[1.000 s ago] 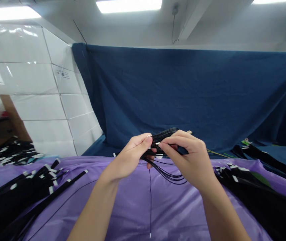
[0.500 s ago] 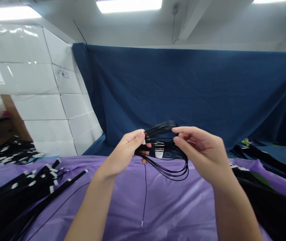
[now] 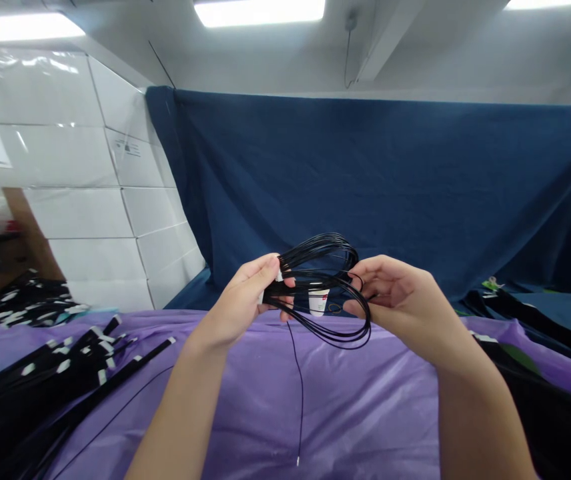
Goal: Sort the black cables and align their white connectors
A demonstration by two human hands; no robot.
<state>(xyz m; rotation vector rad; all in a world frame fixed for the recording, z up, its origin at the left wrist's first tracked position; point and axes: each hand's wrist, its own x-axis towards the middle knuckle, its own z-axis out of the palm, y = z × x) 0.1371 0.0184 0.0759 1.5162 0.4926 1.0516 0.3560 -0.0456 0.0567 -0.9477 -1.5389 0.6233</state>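
Note:
Coiled thin black cables hang in the air between my hands, forming upper and lower loops. My left hand is closed around their left end, where white connectors or tags show by the thumb. At the right bend of the loops, my right hand has thumb and fingers curled about some strands; the exact contact is partly hidden. One loose cable end dangles below my left hand, ending in a small light-coloured tip.
A purple sheet covers the surface. Piles of black cables with white ends lie left, with more black strips at right. Behind stand a white paper cup, a blue cloth and stacked white boxes.
The coil has moved slightly left, with its upper loop spread wider. My right fingers have come lower onto the loops' right end. The dangling end has swung right.

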